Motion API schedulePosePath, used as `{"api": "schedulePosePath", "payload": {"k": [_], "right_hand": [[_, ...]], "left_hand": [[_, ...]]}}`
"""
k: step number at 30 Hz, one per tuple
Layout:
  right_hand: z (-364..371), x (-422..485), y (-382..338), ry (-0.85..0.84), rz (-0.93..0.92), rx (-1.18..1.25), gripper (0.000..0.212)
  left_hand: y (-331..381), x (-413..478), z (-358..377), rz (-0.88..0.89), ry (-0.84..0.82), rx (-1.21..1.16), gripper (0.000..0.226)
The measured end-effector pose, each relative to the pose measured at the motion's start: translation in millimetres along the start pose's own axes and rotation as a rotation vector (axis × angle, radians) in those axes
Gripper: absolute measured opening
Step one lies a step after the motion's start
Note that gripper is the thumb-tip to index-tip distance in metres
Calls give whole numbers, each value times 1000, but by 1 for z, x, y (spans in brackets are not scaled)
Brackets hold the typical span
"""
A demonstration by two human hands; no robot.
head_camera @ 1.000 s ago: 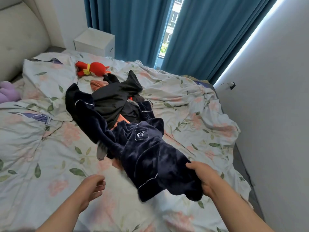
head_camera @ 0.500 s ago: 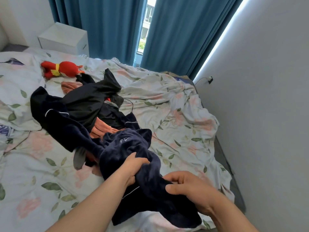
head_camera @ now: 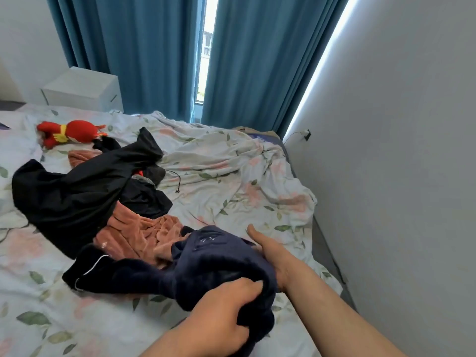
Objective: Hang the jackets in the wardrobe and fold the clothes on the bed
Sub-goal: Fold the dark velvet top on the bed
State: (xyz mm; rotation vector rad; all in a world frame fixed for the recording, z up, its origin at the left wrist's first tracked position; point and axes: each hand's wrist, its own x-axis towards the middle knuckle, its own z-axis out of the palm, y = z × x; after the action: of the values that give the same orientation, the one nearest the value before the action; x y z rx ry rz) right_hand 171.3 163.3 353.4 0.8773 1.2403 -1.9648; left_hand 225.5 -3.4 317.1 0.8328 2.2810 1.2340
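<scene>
Heads up: the navy top [head_camera: 219, 258] is sitting bunched at the near right of the bed [head_camera: 231, 181], and its sleeve is trailing left, touching the pink fleece [head_camera: 139, 235] by the black jacket [head_camera: 77, 191]. Lift now and you're probably dragging that pile along.

Your left hand [head_camera: 226, 305] is clenching a fistful of the near edge in a tight grip. Your right hand [head_camera: 270, 253] is lying against the far side, thumb up and fingers buried, so I can't tell its grip.
</scene>
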Motion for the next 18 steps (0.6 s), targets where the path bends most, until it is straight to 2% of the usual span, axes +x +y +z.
{"api": "schedulePosePath", "payload": {"k": [2,3,4,5,6,8,10,12,13,14,15,18], "right_hand": [[-27,-4,-3,-75,57,-102,36],[-41,-8,-5,-102,84,-170,25],[-56,-13,-6,-141,87,-233,13],[-71,-19,-9,-175,54,-277,11],[-86,-26,-13,-177,-25,-314,19],[-110,-47,-19,-255,-208,-340,34],[-132,-71,-27,-377,-293,-267,49],[-151,-98,-38,-439,-376,-295,58],[-159,-111,-43,-467,-414,-308,61],[-166,-122,-45,-509,-442,-293,63],[-171,-133,-47,-561,-466,-287,64],[-180,-162,-55,-798,-521,-216,66]], "left_hand": [[25,16,23,-17,-104,228,42],[37,24,34,-1,-96,273,44],[46,27,49,50,-125,231,49],[59,29,54,70,-200,111,53],[73,33,58,42,-241,43,58],[85,39,64,-31,-53,-120,74],[101,39,38,-99,193,-474,36],[85,30,27,-198,571,-619,25],[77,32,27,-271,739,-583,17],[75,39,32,-347,804,-598,6],[76,50,36,-421,797,-583,11],[99,57,65,-433,619,-765,26]]}}
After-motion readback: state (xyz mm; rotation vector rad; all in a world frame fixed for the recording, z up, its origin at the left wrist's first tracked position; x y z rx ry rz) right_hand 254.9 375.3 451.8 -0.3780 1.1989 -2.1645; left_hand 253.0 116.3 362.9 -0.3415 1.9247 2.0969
